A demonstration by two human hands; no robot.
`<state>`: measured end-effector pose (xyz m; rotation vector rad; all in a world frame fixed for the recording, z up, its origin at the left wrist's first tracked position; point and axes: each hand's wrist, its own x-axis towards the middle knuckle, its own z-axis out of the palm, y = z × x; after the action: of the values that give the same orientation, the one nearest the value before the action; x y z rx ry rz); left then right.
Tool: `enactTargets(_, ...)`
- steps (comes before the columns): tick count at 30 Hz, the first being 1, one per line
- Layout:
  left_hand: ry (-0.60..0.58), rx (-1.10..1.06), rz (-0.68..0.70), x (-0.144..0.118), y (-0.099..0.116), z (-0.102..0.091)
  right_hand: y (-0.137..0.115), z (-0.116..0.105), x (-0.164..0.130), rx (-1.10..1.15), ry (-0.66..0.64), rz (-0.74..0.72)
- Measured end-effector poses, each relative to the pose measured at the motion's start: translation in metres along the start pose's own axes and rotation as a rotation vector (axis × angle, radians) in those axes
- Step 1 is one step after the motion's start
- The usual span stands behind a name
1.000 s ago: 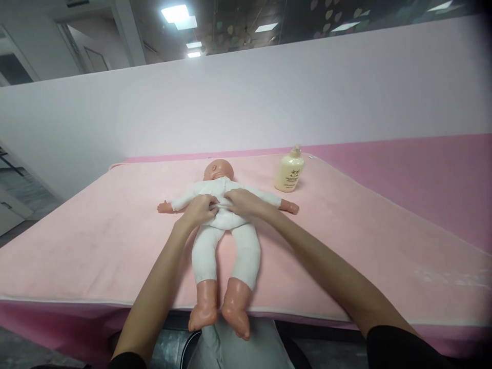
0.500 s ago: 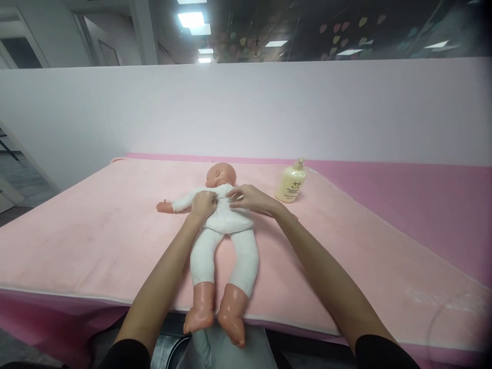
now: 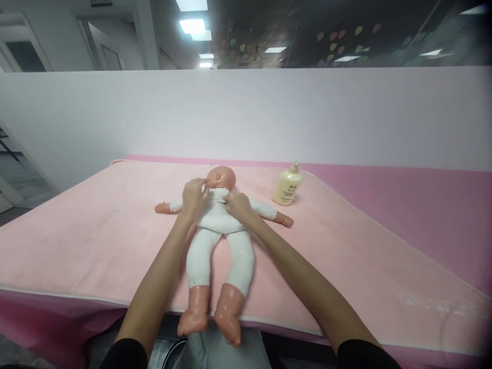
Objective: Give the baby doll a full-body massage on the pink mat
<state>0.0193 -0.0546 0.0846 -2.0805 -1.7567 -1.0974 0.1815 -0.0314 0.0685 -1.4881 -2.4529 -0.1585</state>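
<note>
**Both hands at the doll's collar**

Head view: the doll [image 3: 221, 225] lies face-up on the pink mat [image 3: 96, 225], feet over the near edge. My left hand [image 3: 193, 197] and right hand [image 3: 237, 203] pinch its white suit near the neck. Soft cloth body, stiff plastic limbs, probably light; the trunk seems the best hold.

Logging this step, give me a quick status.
Left hand and right hand on chest of white-suited plastic baby doll. Doll supine on pink towel. Cream pump bottle clear.
</note>
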Motion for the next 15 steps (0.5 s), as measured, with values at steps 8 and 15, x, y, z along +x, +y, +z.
enactTargets(8, -0.192, -0.052, -0.207, -0.005, -0.014, 0.043, 0.019, -0.033, 0.001, 0.502, 0.201, 0.046)
enactTargets(15, -0.106, -0.191, -0.207, -0.006, -0.021, 0.051, 0.025, 0.021, 0.016, 0.602, 0.252, 0.344)
